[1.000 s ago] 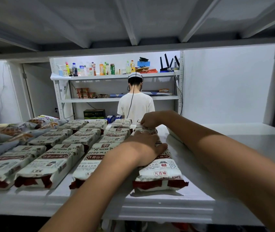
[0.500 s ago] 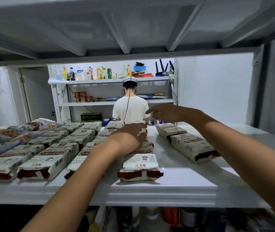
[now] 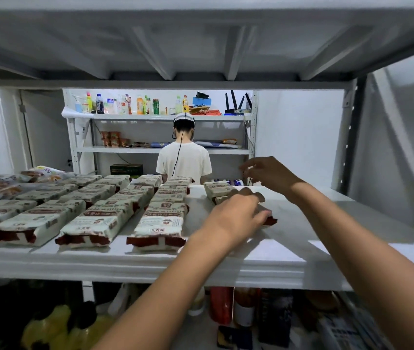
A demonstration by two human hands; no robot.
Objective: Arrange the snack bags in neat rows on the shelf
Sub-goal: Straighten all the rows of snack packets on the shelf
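Observation:
White snack bags with red ends lie in several neat rows on the white shelf (image 3: 309, 231); the front bag of the rightmost row (image 3: 159, 229) sits near the shelf edge. To the right of the rows lie two more bags, one behind the other. My left hand (image 3: 236, 215) lies on the nearer bag (image 3: 270, 220) with fingers curled over it, hiding most of it. The farther bag (image 3: 218, 189) is untouched. My right hand (image 3: 267, 173) hovers above the back of the shelf, fingers apart and holding nothing.
Colourful bags (image 3: 1, 185) are heaped at the far left. Behind the shelf a person in a white shirt (image 3: 184, 164) faces another rack with bottles (image 3: 140, 106). An upper shelf board (image 3: 200, 46) hangs low overhead. Bottles and cartons (image 3: 226, 304) fill the level below.
My left hand has left the fourth row and moved right onto the nearer of the two separate bags. My right hand has risen and drifted right. The view has swung right.

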